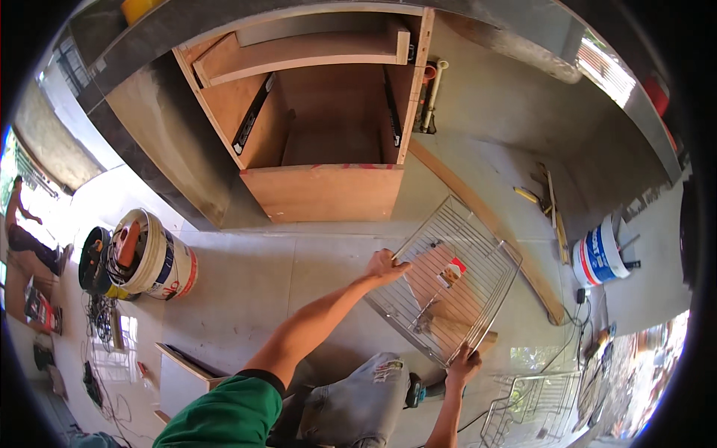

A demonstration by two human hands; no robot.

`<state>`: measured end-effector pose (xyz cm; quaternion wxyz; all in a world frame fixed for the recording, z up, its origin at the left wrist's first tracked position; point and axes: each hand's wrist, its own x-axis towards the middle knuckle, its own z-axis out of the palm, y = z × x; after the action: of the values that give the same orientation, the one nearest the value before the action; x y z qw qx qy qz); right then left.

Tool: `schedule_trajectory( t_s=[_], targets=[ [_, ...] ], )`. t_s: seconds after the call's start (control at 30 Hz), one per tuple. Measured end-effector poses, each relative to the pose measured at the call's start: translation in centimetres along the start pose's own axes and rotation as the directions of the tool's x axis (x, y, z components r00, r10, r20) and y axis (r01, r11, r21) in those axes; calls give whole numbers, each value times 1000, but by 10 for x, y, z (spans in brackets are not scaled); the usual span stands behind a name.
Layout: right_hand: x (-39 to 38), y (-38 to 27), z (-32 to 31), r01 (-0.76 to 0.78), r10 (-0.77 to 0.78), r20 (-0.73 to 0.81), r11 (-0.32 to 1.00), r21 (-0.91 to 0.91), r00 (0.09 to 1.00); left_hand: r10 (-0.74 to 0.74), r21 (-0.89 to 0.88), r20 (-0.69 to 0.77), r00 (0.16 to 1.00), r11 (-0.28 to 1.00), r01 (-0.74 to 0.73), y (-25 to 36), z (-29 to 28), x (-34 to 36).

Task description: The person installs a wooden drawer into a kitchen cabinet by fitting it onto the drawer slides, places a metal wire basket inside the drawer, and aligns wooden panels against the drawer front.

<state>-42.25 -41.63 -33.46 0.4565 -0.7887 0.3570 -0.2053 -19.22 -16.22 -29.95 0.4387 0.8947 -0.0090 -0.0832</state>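
Observation:
Both hands hold a shiny wire basket (489,280) tilted above the floor, to the right of my body. My left hand (387,269) is closed around its left edge. Its near corner is gripped by my right hand (464,364). A red and white label (451,272) shows on the wires. Through the mesh I see pieces of brown board lying below. Beyond the basket stands a wooden cabinet frame (411,97) with a shallow drawer at its top and black slide rails (254,113) inside. A plain wooden panel (325,194) crosses its lower front.
A long wooden strip (515,257) lies on the tiles behind the basket. Buckets stand left (175,265) and right (597,254). Another wire rack (534,407) rests at lower right. Cables and tools lie about; at far left another person (30,239) is partly visible.

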Motion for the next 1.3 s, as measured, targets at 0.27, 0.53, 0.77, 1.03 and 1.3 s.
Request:
schedule_trajectory(
  t_s=[0.27,0.53,0.77,1.03,1.3],
  targets=[
    [48,32,22,-141,138,71,990,30,988,-20,-58,164,986,998,30,-8,37,48],
    [74,79,14,-24,29,23,978,-209,999,216,-84,38,976,974,-212,-36,8,31],
    [98,-35,7,416,-461,41,754,-509,886,-53,-435,-721,691,811,-391,-72,-207,18],
    [94,-343,238,648,-655,153,755,99,740,168,254,-911,378,948,191,-98,-378,82],
    [117,-382,296,630,-632,103,775,52,768,240,353,-832,501,925,143,-104,-378,56]
  ],
)
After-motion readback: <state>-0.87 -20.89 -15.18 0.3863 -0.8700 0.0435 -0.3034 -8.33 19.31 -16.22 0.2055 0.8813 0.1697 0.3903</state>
